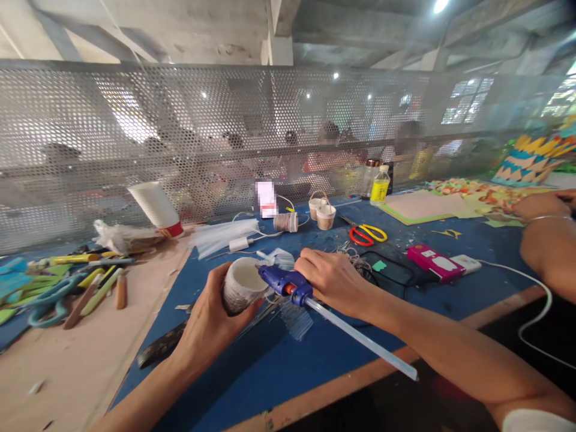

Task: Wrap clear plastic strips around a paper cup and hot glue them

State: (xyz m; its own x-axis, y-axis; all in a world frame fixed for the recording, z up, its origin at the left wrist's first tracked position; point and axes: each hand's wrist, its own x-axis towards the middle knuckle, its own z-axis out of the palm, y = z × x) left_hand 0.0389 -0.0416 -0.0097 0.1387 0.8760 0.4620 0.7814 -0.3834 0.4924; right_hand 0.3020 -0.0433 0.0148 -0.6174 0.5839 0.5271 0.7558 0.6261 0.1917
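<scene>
My left hand (209,321) is wrapped round a small paper cup (243,283) bound with twine, its open mouth tilted toward me. My right hand (330,279) grips a blue glue gun (284,283), whose nozzle points at the cup's rim. A long clear glue stick (360,342) sticks out of the gun's back toward the table's near edge. Both hands hover over the blue mat (279,366).
Red-and-yellow scissors (366,233), a pink box (434,261), a white plug and cable (531,288), a twine spool (287,222) and finished little baskets (321,213) lie beyond. Stacked cups (155,207) and tools (67,282) sit left. Another person's arm (542,231) rests at right. A perforated metal screen (270,132) backs the table.
</scene>
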